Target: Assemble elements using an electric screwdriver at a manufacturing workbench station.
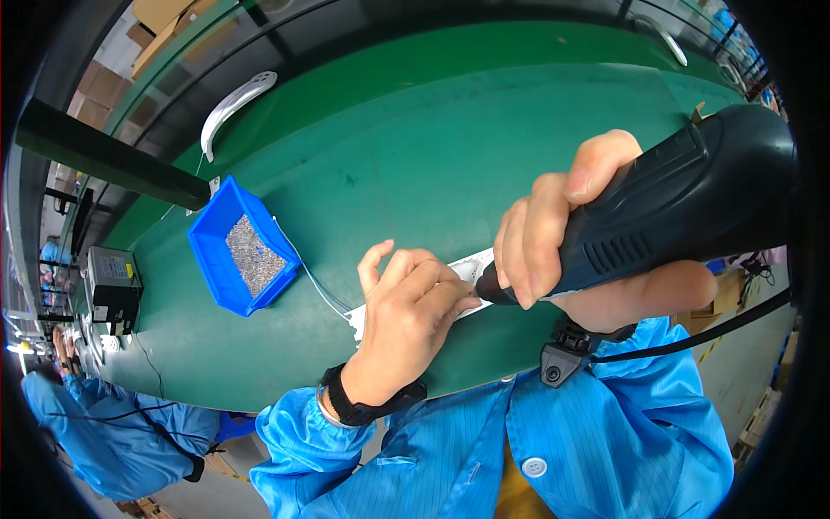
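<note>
A black electric screwdriver (666,199) fills my right hand (540,225), its fingers wrapped round the body and the tip pointing left. Under that tip lies a long white perforated strip (471,262), flat on the green bench top. My left hand (405,311) rests over the strip, thumb and forefinger pinched together close to the driver's tip. Whatever sits between those fingertips is too small to make out. Thin white wires (324,296) run from the strip's left end toward a blue bin.
The blue bin (216,268) of small metal screws stands left on the green bench (372,173). Behind it are a dark post (121,160) and a curved white part (233,108). A dark box-shaped device (112,281) sits farther left, near a person in blue (112,432).
</note>
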### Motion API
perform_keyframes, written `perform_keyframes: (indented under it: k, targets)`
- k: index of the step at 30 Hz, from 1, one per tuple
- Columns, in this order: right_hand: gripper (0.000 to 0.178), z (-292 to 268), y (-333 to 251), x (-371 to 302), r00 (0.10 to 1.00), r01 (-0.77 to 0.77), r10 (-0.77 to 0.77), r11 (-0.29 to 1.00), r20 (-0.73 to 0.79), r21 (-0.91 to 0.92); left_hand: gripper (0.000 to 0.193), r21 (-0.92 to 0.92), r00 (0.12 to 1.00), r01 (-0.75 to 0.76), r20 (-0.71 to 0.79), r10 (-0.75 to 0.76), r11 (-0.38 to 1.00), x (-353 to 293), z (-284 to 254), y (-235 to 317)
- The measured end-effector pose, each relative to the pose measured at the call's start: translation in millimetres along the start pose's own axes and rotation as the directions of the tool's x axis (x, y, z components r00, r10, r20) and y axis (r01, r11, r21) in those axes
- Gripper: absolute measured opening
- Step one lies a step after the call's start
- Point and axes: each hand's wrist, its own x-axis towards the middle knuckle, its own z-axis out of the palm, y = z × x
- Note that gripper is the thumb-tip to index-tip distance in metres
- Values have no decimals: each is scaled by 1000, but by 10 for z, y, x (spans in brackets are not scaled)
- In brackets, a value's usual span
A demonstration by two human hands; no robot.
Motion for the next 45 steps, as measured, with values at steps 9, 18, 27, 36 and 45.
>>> perform_keyframes:
  k: [9,18,27,36,45]
  targets:
    - [77,0,-4,-18,993,-29,32,999,111,-34,16,88,999,5,-47,-1,996,-64,31,14]
    - [77,-23,33,-66,983,-48,57,997,175,-56,16,205,999,-3,-40,12,979,-92,23,102]
    - [78,201,92,-180,953,-250,197,941,-231,-230,12,87,985,146,-104,-136,986,-135,-80,-159]
    - [79,179,194,-189,963,-214,167,952,-212,-219,17,-64,946,323,16,-323,944,-194,-8,-256]
    - [78,22,178,-193,983,-184,182,972,-27,-148,17,-114,942,337,34,-335,935,-174,10,-237]
